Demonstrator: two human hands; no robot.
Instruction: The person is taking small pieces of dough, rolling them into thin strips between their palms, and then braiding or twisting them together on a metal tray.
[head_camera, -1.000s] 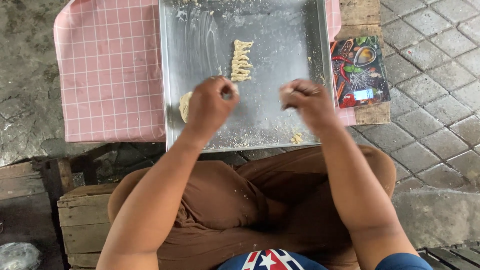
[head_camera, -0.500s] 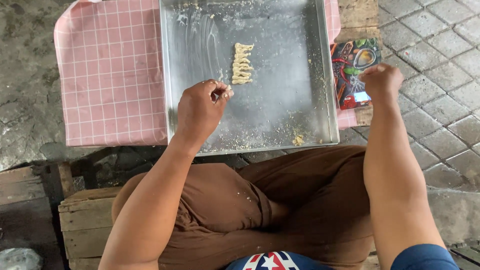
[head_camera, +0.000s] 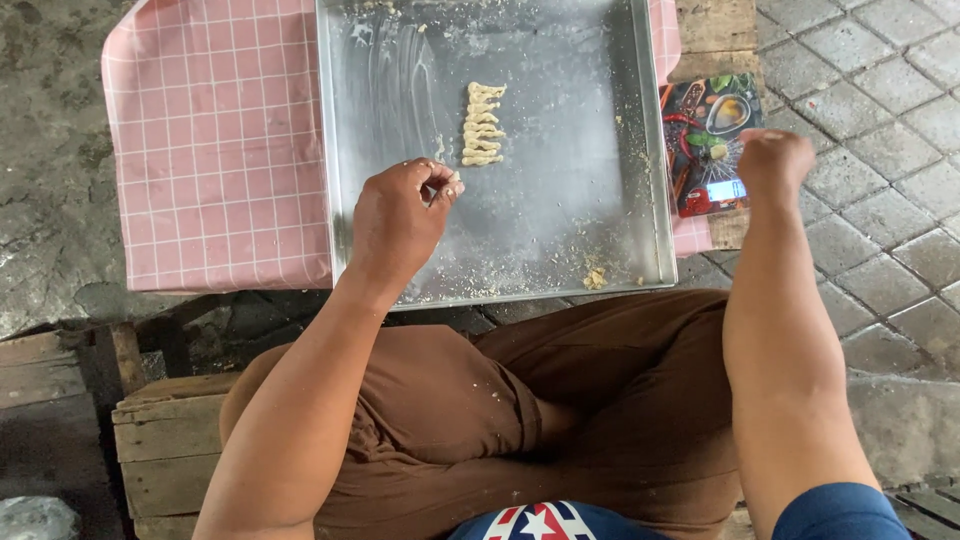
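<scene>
Your left hand (head_camera: 395, 222) hovers over the floured rectangular metal baking tray (head_camera: 560, 240), fingers pinched together; whether on dough, you cannot tell. Your right hand (head_camera: 772, 160) is curled shut over the colourful printed packet (head_camera: 705, 125). Beyond, the pale twisted dough strips (head_camera: 483, 124) lie mid-tray.

One tray (head_camera: 640, 250), two hands (head_camera: 395, 220)
</scene>
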